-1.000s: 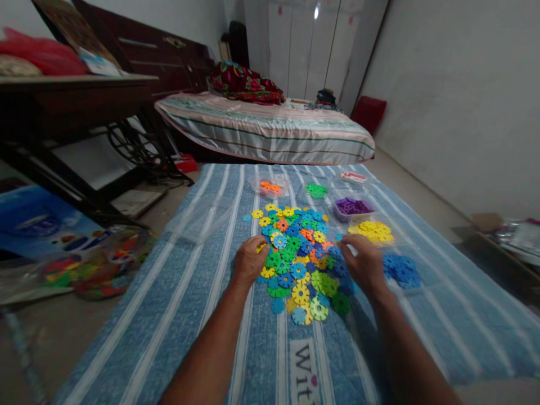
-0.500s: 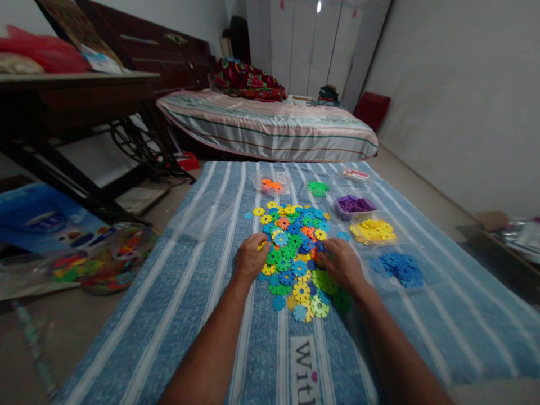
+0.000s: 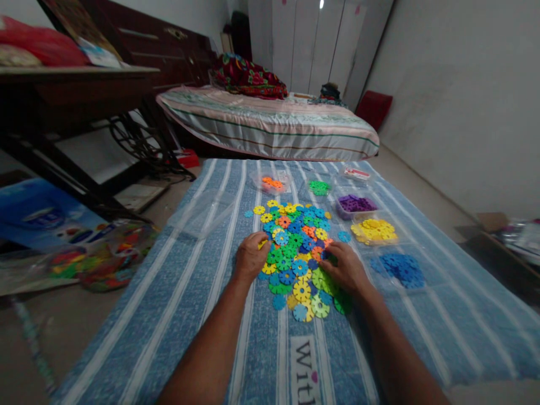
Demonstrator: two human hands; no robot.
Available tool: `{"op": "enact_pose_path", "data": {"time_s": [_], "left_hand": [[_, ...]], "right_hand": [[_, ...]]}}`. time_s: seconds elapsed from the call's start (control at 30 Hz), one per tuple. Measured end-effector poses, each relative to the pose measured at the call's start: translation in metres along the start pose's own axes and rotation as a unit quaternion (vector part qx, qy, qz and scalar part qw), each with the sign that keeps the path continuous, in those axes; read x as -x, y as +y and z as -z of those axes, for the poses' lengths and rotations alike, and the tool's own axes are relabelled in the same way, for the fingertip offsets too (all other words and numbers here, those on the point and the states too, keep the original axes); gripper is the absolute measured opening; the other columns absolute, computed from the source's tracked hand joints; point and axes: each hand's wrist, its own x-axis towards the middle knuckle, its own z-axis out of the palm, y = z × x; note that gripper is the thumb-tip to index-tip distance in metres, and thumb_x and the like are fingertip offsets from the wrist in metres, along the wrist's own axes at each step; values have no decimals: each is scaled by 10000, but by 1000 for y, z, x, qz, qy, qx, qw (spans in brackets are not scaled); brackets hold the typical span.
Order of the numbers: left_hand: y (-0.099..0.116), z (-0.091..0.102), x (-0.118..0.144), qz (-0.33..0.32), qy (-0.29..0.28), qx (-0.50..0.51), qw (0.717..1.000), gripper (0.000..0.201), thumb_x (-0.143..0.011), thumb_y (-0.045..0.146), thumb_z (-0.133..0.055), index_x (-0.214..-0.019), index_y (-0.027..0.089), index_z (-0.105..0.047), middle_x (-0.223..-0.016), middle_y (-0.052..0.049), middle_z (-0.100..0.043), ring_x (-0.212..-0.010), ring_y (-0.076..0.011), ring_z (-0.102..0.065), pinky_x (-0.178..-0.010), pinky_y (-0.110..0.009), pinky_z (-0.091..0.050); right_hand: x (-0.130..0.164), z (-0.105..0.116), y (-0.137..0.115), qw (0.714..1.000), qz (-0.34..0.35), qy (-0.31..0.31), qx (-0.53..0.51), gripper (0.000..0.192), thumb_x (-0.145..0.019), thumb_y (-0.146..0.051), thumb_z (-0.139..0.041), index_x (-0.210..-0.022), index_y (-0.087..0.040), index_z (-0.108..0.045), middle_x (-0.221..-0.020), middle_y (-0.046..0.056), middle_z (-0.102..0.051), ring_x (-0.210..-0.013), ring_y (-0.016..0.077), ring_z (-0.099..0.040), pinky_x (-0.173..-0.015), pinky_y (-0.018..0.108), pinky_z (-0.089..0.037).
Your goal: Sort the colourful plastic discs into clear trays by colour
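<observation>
The right hand (image 3: 343,269), fingers curled onto the near right of the mixed pile of plastic snowflake discs (image 3: 297,247), lay nearer its centre than the left hand (image 3: 250,257), loosely curled at the left edge.

The right hand (image 3: 343,267) has drawn back from beside the yellow pieces (image 3: 374,230) and now lies on the right edge of the mixed pile of toy discs (image 3: 297,247), fingertips among blue and orange pieces. The blue heap (image 3: 399,267) it partly covered a second ago now lies fully exposed.
</observation>
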Motion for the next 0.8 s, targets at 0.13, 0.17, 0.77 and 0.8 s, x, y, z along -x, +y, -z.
{"op": "enact_pose_path", "data": {"time_s": [0.13, 0.17, 0.77, 0.8], "left_hand": [[-1, -2, 0, 0, 1, 2, 1000, 172, -799, 289, -539, -875, 210, -672, -1039, -54, -718, -1013, -206, -652, -963, -341, -492], [-1, -2, 0, 0, 2, 2, 1000, 169, -799, 290, -540, -873, 212, -671, -1037, -53, -719, -1011, -205, -652, -962, -340, -492], [-3, -2, -1, 2, 7, 2, 1000, 180, -803, 325, -526, -859, 225, -665, -1039, -43, -720, -1019, -204, -648, -970, -328, -483], [-3, -2, -1, 2, 7, 2, 1000, 181, -804, 325, -525, -860, 225, -666, -1044, -44, -719, -1022, -204, -647, -972, -328, -482]], "right_hand": [[5, 5, 6, 999, -12, 8, -31, 317, -750, -317, -680, -1039, -185, -689, -1183, 128, -622, -1114, 277, -574, -967, 435, -453], [6, 7, 8, 999, -9, 4, -40, 318, -738, -309, -688, -1032, -187, -692, -1181, 126, -624, -1114, 279, -578, -966, 436, -457], [7, 16, 4, 996, -7, -21, -86, 47, -723, -211, -674, -760, -212, -702, -1109, 83, -651, -1065, 252, -603, -936, 411, -467], [8, 17, 2, 996, -7, -20, -88, 30, -726, -208, -668, -740, -210, -694, -1091, 83, -655, -1053, 250, -606, -929, 408, -469]]}}
